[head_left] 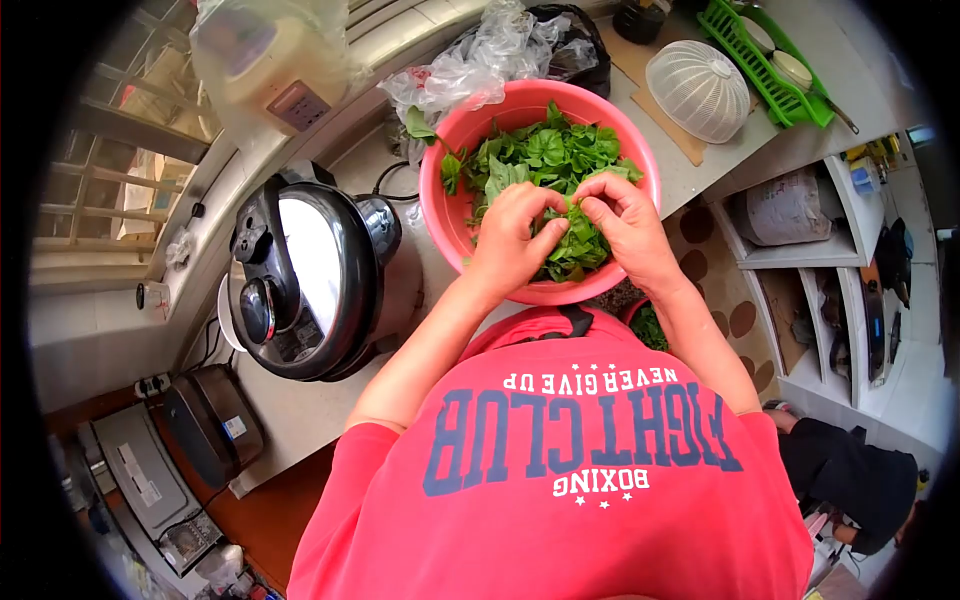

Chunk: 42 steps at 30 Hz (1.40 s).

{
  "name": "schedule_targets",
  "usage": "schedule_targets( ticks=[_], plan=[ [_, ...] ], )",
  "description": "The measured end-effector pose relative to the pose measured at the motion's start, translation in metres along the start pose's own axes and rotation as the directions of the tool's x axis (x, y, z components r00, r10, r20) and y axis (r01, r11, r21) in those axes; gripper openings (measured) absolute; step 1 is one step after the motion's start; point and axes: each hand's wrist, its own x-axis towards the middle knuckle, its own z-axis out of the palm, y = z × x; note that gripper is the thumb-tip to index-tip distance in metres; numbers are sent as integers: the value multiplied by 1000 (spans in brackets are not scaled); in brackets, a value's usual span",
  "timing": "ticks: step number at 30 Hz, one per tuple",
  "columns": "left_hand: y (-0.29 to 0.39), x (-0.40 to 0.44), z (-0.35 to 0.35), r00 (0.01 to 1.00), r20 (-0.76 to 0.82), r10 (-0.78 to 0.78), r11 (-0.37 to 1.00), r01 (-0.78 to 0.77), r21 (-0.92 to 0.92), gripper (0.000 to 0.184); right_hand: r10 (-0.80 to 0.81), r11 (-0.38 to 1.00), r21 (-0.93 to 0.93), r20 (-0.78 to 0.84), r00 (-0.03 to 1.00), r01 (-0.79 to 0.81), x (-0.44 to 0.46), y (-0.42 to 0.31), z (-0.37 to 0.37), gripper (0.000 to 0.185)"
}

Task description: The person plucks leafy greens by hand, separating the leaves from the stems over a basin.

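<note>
Both of my hands are over a pink basin [640,150] heaped with leafy greens [545,148]. My left hand [512,235] has its thumb and fingers closed in a pinch at a green leaf stem. Just to its right, my right hand [632,225] pinches the same small bit of greens [574,215] between thumb and forefinger. The fingertips of the two hands almost meet. A leafy sprig [425,125] hangs over the basin's left rim. Below the right forearm, more greens [650,328] show in part, close to the red shirt.
A pressure cooker [315,270] stands left of the basin. Crumpled plastic bags [490,50] lie behind it. A white mesh basket [698,92] and a green rack [765,65] sit at the back right. Another person in dark clothes [850,480] is at the lower right.
</note>
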Motion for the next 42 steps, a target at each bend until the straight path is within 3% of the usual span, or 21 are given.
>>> schedule_targets(
  ticks=[5, 7, 8, 10, 12, 14, 16, 18, 20, 22, 23, 24, 30, 32, 33, 34, 36, 37, 38, 40, 42],
  plan=[
    [-6, -5, 7, 999, -44, -3, 1000, 4, 15, 13, -46, 996, -74, 1, 999, 46, -3, 3, 5, 3],
    [-7, -8, 9, 972, -18, -232, 936, 218, -276, 9, -89, 988, -128, -1, 996, 88, -4, 5, 8, 3],
    [-6, -8, 8, 973, -18, -232, 936, 218, -276, 9, -164, 976, -142, -3, 986, 162, -4, 5, 12, 2],
    [0, -6, 5, 902, 55, -428, 737, 384, -557, 2, -240, 959, -157, -5, 971, 236, -5, 5, 16, 2],
    [-5, -5, 6, 908, 37, -417, 730, 359, -582, 2, -257, 963, -101, -57, 965, 250, -5, 5, 18, 2],
    [-19, -2, 5, 841, -35, -541, 548, 320, -773, 6, -265, 961, -98, -63, 962, 259, -6, 5, 17, 2],
    [-22, -1, -8, 796, -11, -606, 488, 361, -795, 7, -276, 958, -98, -75, 958, 268, -7, 5, 14, 2],
    [-20, 2, -21, 757, -7, -653, 463, 392, -795, 12, -103, 993, -72, -131, 986, 94, -12, 7, 9, 2],
    [-22, 1, -28, 764, -54, -643, 509, 375, -775, 15, -131, 977, -186, -130, 983, 105, -13, 10, 5, 5],
    [-29, 0, -32, 768, -105, -632, 556, 355, -751, 17, -139, 800, -569, 129, 982, 188, -16, 18, -2, 12],
    [-37, -1, -32, 810, -124, -574, 586, 300, -752, 19, -96, 765, -620, 153, 984, 171, -18, 21, -3, 17],
    [-38, 0, -32, 847, -144, -512, 612, 243, -752, 22, -96, 766, -620, 152, 984, 171, -19, 21, -2, 17],
    [-22, 5, -28, 842, -130, -524, 587, 246, -771, 27, -181, 800, -573, 52, 982, 178, -1, -5, 10, 26],
    [-16, 9, -25, 863, -126, -489, 579, 213, -787, 27, -383, 696, -639, 55, 922, 327, 10, -10, 20, 44],
    [-11, 12, -24, 861, -106, -498, 518, 198, -832, 27, -383, 643, -675, 125, 915, 362, 15, -10, 25, 62],
    [-6, 13, -23, 858, -85, -507, 454, 182, -872, 27, -383, 644, -676, 122, 916, 359, 17, -5, 30, 62],
    [1, 15, -17, 842, -76, -535, 382, 160, -910, 27, -266, 661, -672, 206, 942, 334, 20, 9, 39, 68],
    [3, 16, -15, 824, -68, -563, 307, 131, -943, 28, -129, 802, -552, 211, 969, 227, 17, 8, 43, 59],
    [4, 15, -14, 824, -73, -562, 308, 127, -943, 28, -130, 801, -552, 215, 968, 231, 16, 14, 45, 59],
    [1, 12, -11, 803, -123, -584, 310, 81, -947, 28, 75, 936, -352, 272, 959, 27, 12, 24, 49, 47],
    [-3, 4, -8, 828, -113, -550, 312, 77, -947, 27, 31, 927, -366, 298, 954, 83, 5, 26, 50, 34]
  ],
)
